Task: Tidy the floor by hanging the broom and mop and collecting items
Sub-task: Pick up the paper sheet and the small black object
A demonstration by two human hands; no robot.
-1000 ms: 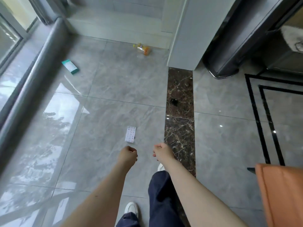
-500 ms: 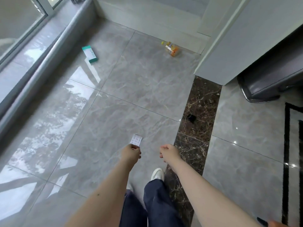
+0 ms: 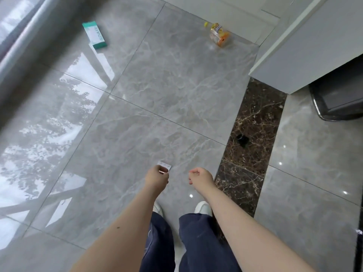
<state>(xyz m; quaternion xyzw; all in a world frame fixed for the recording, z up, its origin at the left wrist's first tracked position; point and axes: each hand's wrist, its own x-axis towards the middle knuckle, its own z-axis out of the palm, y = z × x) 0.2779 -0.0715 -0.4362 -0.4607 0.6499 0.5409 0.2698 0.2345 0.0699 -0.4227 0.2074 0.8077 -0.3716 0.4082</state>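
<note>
while the person stands over the grey tiled floor (image 3: 176,79), the head view shows the left hand (image 3: 157,178) reaching down with its fingers curled at the near edge of a small white blister card (image 3: 164,165). whether the card is already pinched or only touched i cannot tell, since the hand covers most of it. only the card's far end shows past the knuckles, so its long axis seems to run away from the person, ahead of the fingers. the right hand (image 3: 201,178) hangs just beside, loosely curled and holding nothing; the left is plainly the nearer one to the card.

further off on the same floor, a green and white box (image 3: 94,35) lies near the window rail (image 3: 29,32) at the far left, its long side slanting away. an orange snack bag (image 3: 219,35) lies far ahead by the white wall base (image 3: 294,55). a small black object (image 3: 242,139) sits on the dark marble strip (image 3: 253,130) to the right, closer than either. nothing stands between the hands and these items; my judgement is that the black object would be the easiest next pick, on the right hand's side. no broom or mop is in view.
</note>
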